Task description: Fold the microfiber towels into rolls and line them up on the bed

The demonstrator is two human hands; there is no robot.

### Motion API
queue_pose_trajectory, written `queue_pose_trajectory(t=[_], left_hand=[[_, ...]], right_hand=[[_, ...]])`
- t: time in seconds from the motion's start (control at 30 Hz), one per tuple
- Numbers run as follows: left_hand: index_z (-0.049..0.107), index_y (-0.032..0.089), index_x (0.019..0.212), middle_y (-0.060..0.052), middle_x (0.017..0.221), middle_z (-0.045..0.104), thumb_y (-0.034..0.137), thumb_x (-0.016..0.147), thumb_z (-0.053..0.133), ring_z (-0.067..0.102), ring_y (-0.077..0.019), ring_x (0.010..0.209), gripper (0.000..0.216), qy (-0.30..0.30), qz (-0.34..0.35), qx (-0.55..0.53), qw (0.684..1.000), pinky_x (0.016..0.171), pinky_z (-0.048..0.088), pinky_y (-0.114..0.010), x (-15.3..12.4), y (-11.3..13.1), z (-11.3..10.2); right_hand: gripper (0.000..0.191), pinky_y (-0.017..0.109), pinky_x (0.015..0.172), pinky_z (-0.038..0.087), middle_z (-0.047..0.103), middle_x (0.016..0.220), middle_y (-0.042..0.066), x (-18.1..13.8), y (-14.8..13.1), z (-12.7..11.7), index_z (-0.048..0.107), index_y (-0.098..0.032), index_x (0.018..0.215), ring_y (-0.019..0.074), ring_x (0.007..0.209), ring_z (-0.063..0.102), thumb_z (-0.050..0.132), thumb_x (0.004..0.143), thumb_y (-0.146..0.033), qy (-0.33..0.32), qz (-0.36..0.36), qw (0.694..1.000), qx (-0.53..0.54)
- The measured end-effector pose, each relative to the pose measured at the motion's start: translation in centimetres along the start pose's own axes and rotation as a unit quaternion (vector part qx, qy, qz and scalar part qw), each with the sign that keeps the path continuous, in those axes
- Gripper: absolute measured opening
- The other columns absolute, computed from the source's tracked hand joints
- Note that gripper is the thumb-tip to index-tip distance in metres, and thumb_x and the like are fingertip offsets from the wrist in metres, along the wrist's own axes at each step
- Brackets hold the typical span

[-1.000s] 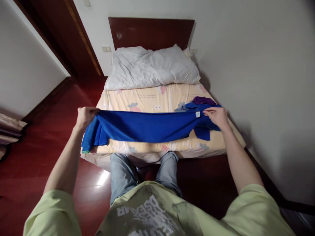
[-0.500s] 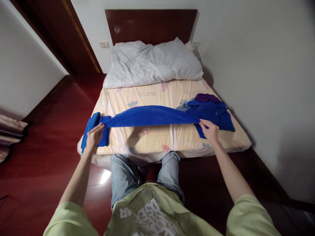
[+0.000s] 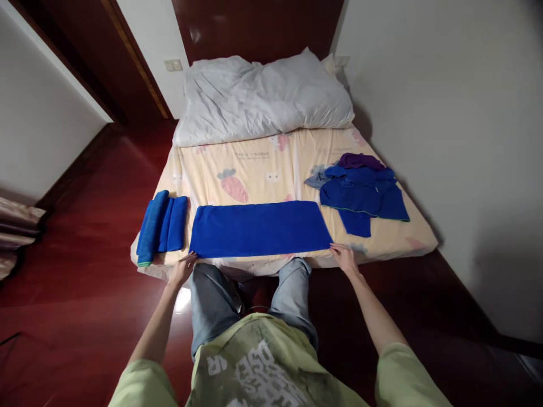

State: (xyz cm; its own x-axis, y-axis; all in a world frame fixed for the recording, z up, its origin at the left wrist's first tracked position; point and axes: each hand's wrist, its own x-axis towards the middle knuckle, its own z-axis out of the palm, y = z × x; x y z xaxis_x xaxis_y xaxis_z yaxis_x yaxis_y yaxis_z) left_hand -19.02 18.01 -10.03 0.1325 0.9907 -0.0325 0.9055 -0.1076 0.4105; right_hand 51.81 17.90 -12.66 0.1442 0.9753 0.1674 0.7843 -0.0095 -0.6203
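Note:
A blue towel (image 3: 258, 228) lies flat, folded into a long strip, across the near end of the bed (image 3: 271, 164). My left hand (image 3: 183, 269) pinches its near left corner. At the near right corner my right hand (image 3: 344, 258) grips the towel's edge. Both hands rest at the bed's front edge. A stack of folded blue towels (image 3: 162, 226) sits just left of the strip. A loose pile of blue and purple cloths (image 3: 360, 186) lies on the right side of the bed.
A white rumpled pillow (image 3: 263, 99) fills the head of the bed by a dark wooden headboard. A white wall runs along the bed's right side. Red wooden floor (image 3: 76, 237) spreads to the left. My jeans-clad legs stand against the bed's foot.
The towel was held up stretched between my hands; now it lies flat on the bed. Both hands have come down and toward me to its near corners.

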Motion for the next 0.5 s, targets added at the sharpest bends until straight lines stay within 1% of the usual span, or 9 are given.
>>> queue_pose_trajectory(t=[0.07, 0.17, 0.23, 0.3, 0.33, 0.37, 0.4, 0.43, 0.5], left_hand=[[0.076, 0.017, 0.112, -0.011, 0.128, 0.071, 0.028, 0.094, 0.041, 0.062, -0.0255, 0.130, 0.042, -0.009, -0.019, 0.009, 1.000, 0.114, 0.048, -0.040, -0.1, 0.7, -0.3], [0.077, 0.019, 0.111, -0.010, 0.127, 0.072, 0.026, 0.092, 0.044, 0.065, -0.0264, 0.125, 0.039, -0.027, -0.042, 0.042, 0.998, 0.110, 0.050, -0.040, 0.2, 1.9, -1.2], [0.078, 0.020, 0.109, -0.011, 0.122, 0.074, 0.027, 0.091, 0.047, 0.070, -0.0300, 0.115, 0.037, -0.050, -0.067, 0.088, 0.993, 0.104, 0.054, -0.044, 0.7, 2.7, -2.0], [0.079, 0.019, 0.104, -0.014, 0.109, 0.077, 0.031, 0.090, 0.049, 0.074, -0.0340, 0.102, 0.035, -0.066, -0.099, 0.138, 0.983, 0.096, 0.057, -0.048, 1.8, 3.8, -2.8], [0.079, 0.019, 0.102, -0.015, 0.105, 0.078, 0.033, 0.090, 0.049, 0.074, -0.0348, 0.099, 0.035, -0.060, -0.101, 0.153, 0.981, 0.094, 0.057, -0.049, 2.6, 4.5, -3.0], [0.078, 0.018, 0.101, -0.016, 0.104, 0.077, 0.033, 0.091, 0.048, 0.073, -0.0348, 0.100, 0.036, -0.040, -0.089, 0.155, 0.983, 0.094, 0.056, -0.049, 3.6, 5.4, -3.0], [0.078, 0.017, 0.104, -0.016, 0.107, 0.077, 0.032, 0.091, 0.047, 0.071, -0.0341, 0.106, 0.037, -0.008, -0.067, 0.143, 0.987, 0.097, 0.055, -0.049, 4.7, 6.4, -2.7], [0.077, 0.016, 0.109, -0.017, 0.114, 0.075, 0.030, 0.092, 0.046, 0.068, -0.0331, 0.113, 0.038, 0.029, -0.039, 0.120, 0.992, 0.101, 0.053, -0.048, 5.9, 7.6, -2.1], [0.073, 0.016, 0.120, -0.016, 0.129, 0.070, 0.029, 0.093, 0.044, 0.060, -0.0314, 0.126, 0.041, 0.088, 0.004, 0.060, 0.994, 0.107, 0.048, -0.047, 8.2, 10.3, 0.0]], right_hand=[[0.020, 0.048, 0.099, 0.057, 0.079, 0.101, 0.014, 0.4, -0.3, -0.2, 0.077, -0.019, 0.082, 0.0302, 0.098, 0.075, 0.058, 0.081, -0.026, -0.014, 0.005, 1.000, -0.015], [0.018, 0.042, 0.091, 0.059, 0.079, 0.098, 0.011, 1.3, -1.0, -0.5, 0.076, -0.020, 0.080, 0.0277, 0.093, 0.074, 0.058, 0.077, -0.022, -0.049, 0.021, 0.997, -0.047], [0.017, 0.039, 0.087, 0.058, 0.078, 0.096, 0.009, 2.1, -1.5, -0.6, 0.075, -0.021, 0.077, 0.0258, 0.088, 0.073, 0.058, 0.077, -0.020, -0.075, 0.044, 0.993, -0.078], [0.019, 0.038, 0.088, 0.057, 0.077, 0.094, 0.009, 3.2, -2.0, -0.6, 0.075, -0.022, 0.077, 0.0261, 0.089, 0.072, 0.056, 0.080, -0.020, -0.079, 0.064, 0.989, -0.107], [0.021, 0.039, 0.090, 0.057, 0.077, 0.094, 0.010, 4.0, -2.3, -0.5, 0.075, -0.021, 0.078, 0.0270, 0.091, 0.071, 0.054, 0.082, -0.020, -0.070, 0.069, 0.989, -0.115], [0.024, 0.040, 0.093, 0.056, 0.077, 0.096, 0.011, 4.8, -2.6, -0.4, 0.076, -0.020, 0.082, 0.0277, 0.095, 0.071, 0.052, 0.083, -0.020, -0.052, 0.070, 0.989, -0.116], [0.027, 0.040, 0.096, 0.055, 0.076, 0.100, 0.013, 5.8, -3.0, -0.1, 0.076, -0.019, 0.088, 0.0279, 0.099, 0.070, 0.050, 0.085, -0.018, -0.032, 0.067, 0.991, -0.109], [0.030, 0.040, 0.099, 0.054, 0.076, 0.104, 0.014, 6.9, -3.5, 0.3, 0.077, -0.018, 0.096, 0.0277, 0.103, 0.069, 0.048, 0.086, -0.017, -0.013, 0.063, 0.993, -0.096], [0.038, 0.040, 0.104, 0.052, 0.074, 0.115, 0.015, 9.5, -4.5, 1.3, 0.074, -0.015, 0.112, 0.0263, 0.110, 0.068, 0.045, 0.088, -0.016, 0.015, 0.063, 0.996, -0.065]])
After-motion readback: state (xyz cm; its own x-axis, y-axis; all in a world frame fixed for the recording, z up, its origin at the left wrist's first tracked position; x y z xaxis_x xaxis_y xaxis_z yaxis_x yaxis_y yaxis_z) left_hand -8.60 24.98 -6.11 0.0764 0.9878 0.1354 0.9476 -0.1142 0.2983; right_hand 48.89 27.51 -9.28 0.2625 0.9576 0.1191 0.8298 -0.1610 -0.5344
